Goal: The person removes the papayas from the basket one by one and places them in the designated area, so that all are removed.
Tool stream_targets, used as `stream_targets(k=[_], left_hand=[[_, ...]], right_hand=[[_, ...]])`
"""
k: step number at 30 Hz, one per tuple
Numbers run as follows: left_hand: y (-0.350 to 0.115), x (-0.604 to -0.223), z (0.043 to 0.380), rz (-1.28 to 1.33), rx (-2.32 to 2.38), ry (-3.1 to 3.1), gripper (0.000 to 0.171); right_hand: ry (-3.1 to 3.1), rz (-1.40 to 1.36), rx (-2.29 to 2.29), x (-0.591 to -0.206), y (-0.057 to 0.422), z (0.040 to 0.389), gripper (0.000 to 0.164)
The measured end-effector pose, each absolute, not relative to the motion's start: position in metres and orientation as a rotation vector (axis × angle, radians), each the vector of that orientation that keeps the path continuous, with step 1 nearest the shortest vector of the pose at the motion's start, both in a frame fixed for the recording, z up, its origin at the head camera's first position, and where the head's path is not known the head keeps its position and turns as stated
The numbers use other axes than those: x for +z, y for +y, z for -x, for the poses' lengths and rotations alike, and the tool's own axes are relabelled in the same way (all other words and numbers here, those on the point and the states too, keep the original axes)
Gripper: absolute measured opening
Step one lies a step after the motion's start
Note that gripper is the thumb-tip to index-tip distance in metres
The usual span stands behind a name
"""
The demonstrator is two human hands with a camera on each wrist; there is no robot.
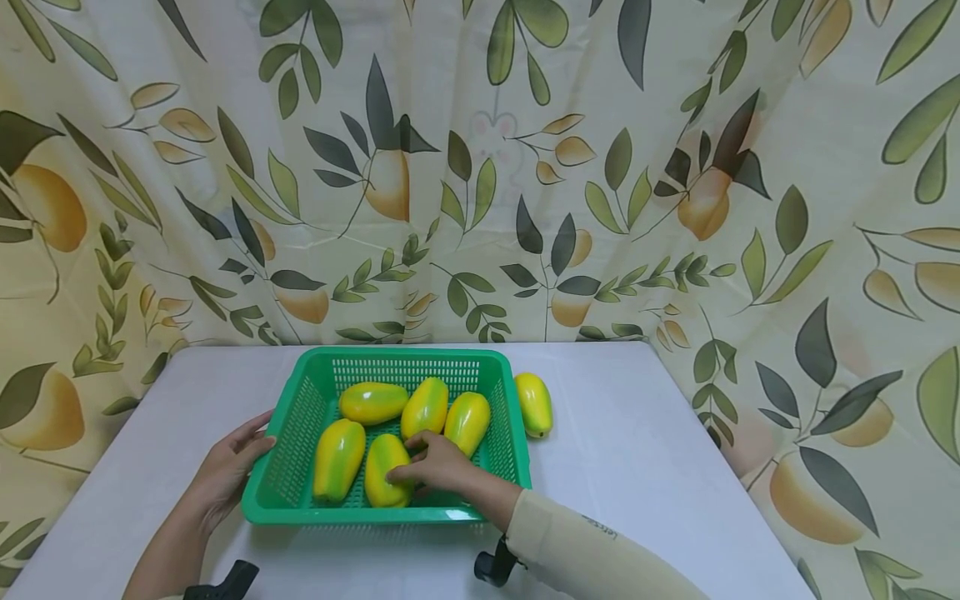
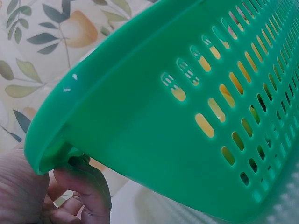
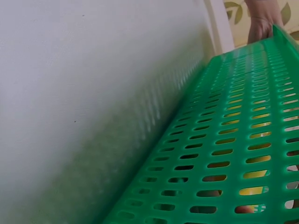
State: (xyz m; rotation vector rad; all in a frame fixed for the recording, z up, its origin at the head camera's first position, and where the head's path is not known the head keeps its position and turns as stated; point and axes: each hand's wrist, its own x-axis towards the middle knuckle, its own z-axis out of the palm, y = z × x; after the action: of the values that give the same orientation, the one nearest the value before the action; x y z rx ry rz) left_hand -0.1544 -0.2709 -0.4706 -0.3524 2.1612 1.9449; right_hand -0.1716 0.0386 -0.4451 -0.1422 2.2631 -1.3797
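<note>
A green plastic basket (image 1: 360,516) with slotted walls holds several yellow-green papayas (image 1: 339,460). My left hand (image 1: 232,469) grips the basket's left rim; in the left wrist view its fingers (image 2: 88,189) curl under that rim. Reaching over the front wall, my right hand (image 1: 438,465) holds the front middle papaya (image 1: 386,471) inside the basket, with thumb and fingers about its right side. The right wrist view shows mostly the outside of the basket wall (image 3: 219,140), which hides the right hand there.
One more papaya (image 1: 534,405) lies on the white table (image 1: 600,467), just outside the basket's right wall. A leaf-and-fruit patterned curtain (image 1: 480,167) hangs behind the table and along its sides.
</note>
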Motion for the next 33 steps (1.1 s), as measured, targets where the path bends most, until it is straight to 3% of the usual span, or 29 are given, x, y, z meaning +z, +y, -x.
stream_targets(k=[33], left_hand=[[-0.269,-0.469,0.155,0.372,1.968,2.153,0.069]], right_hand=[[1.919,0.102,-1.579,-0.425,0.059,0.168,0.070]])
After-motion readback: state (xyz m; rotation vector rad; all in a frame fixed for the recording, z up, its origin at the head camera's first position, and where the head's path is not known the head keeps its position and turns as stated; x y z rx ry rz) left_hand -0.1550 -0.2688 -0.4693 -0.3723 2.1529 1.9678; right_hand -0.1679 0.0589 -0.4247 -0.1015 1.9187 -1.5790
